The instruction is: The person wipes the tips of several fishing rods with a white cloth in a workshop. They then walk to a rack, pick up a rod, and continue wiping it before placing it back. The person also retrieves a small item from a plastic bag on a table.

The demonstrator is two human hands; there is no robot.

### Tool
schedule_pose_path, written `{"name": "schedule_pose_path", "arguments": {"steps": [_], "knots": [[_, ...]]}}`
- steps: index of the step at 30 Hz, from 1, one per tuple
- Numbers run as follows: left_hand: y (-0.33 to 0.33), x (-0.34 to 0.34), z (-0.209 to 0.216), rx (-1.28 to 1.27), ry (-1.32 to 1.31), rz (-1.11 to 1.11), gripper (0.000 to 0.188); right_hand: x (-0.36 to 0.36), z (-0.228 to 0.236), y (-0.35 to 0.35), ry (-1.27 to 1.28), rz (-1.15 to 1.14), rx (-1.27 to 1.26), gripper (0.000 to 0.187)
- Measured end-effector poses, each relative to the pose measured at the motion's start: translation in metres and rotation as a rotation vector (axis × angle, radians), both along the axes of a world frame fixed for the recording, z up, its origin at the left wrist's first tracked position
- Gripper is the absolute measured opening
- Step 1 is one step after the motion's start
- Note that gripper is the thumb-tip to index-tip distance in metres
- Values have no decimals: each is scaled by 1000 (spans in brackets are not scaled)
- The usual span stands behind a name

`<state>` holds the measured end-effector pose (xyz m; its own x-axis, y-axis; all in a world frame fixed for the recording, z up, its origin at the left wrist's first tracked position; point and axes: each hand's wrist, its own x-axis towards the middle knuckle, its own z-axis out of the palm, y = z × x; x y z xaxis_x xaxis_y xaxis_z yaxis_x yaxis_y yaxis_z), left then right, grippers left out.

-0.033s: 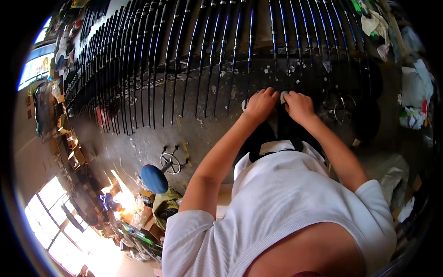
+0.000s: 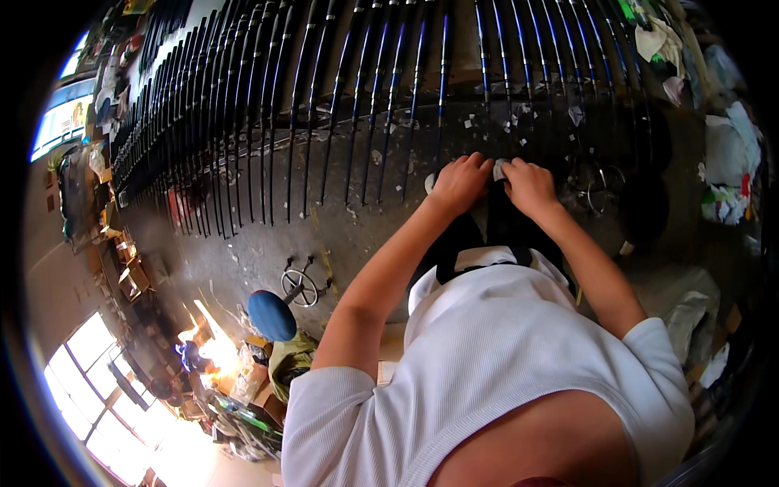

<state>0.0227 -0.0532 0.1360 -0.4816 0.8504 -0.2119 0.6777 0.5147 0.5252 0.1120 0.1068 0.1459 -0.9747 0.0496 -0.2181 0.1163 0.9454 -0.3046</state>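
Both my hands are held low in front of me, above my dark-trousered legs, with their fingers curled. My left hand (image 2: pixel 461 183) is closed, close to the lower end of a dark fishing rod (image 2: pixel 442 101). Just to its right, my right hand (image 2: pixel 531 186) is closed too, its fingertips next to a small rounded whitish shape (image 2: pixel 499 170). Another pale rounded shape (image 2: pixel 430 184) shows beside the left hand. Whether these are shoe tips or something held, I cannot tell. What lies between my fingers is hidden.
A long row of dark fishing rods with blue and silver bands (image 2: pixel 376 81) spans the far side. Paper scraps litter the grey floor (image 2: pixel 243 252). A round blue stool (image 2: pixel 272 315) stands left, a wheeled base (image 2: pixel 600 188) right. White bags (image 2: pixel 732 150) lie far right.
My right hand has shifted very slightly to the right. My left hand stays nearly where it was, and several rods in the middle of the row sit slightly differently.
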Motion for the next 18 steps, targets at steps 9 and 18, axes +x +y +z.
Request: {"name": "schedule_pose_path", "arguments": {"steps": [9, 18], "knots": [[-96, -35, 34, -137, 161, 300, 33, -7, 19, -81, -3, -110, -165, 36], [-128, -37, 7, -157, -33, 76, 29, -32, 1, -128, -279, -3, -213, 36]]}}
